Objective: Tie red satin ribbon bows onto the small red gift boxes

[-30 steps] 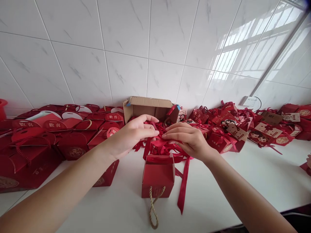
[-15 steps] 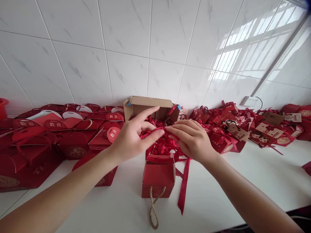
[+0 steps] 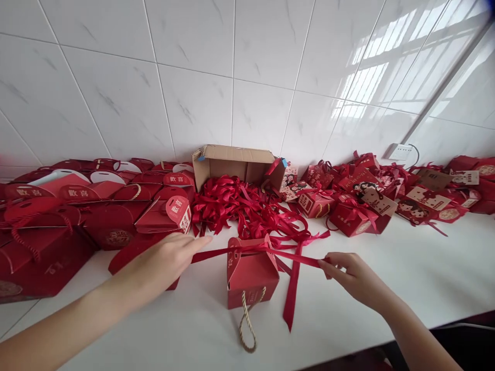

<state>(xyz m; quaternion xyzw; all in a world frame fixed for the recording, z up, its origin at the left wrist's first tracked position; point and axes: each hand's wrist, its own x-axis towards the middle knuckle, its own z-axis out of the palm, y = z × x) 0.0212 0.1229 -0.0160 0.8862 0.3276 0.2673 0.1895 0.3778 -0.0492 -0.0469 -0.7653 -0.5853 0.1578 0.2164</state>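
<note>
A small red gift box [image 3: 253, 275] stands upright on the white table, a twisted gold cord handle [image 3: 247, 330] hanging down its near side. Across the top of the box runs a red ribbon [image 3: 296, 256], stretched out to both sides. One end is pinched by my right hand [image 3: 351, 275], to the right of the box. On the left, my left hand [image 3: 176, 257] is closed on the other end; its fingertips partly hide the grip. Behind the box lies a loose heap of red ribbons [image 3: 232, 206].
An open cardboard carton [image 3: 228, 153] leans by the tiled wall behind the heap. Rows of red gift boxes [image 3: 116, 226] crowd the left side. Boxes with ribbons and cards [image 3: 351, 214] are piled at the right, near a white power socket [image 3: 397, 151].
My hands have moved apart and down from above the box, one to each side. The ribbon between them is now pulled out straight across the box top.
</note>
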